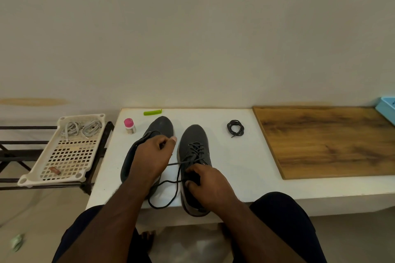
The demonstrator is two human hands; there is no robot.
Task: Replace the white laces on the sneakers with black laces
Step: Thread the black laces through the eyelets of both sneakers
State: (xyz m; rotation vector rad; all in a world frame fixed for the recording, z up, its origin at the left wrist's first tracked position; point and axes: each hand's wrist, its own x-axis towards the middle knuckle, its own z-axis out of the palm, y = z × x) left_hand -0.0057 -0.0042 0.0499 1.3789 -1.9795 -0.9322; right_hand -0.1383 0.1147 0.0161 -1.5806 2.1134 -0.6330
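Note:
Two dark grey sneakers stand side by side on the white table, toes pointing away from me. The right sneaker has a black lace threaded through its eyelets, with loose ends trailing left and looping down to the table's front edge. My right hand pinches that lace at the shoe's opening. My left hand lies over the left sneaker, fingers closed at its tongue area; what they pinch is hidden. A second black lace lies coiled to the right. Two white laces rest coiled in a tray.
A cream perforated tray sits on a black metal rack at the left. A pink-capped bottle and a green clip lie near the table's back edge. A wooden board covers the table's right part, with a blue container beyond.

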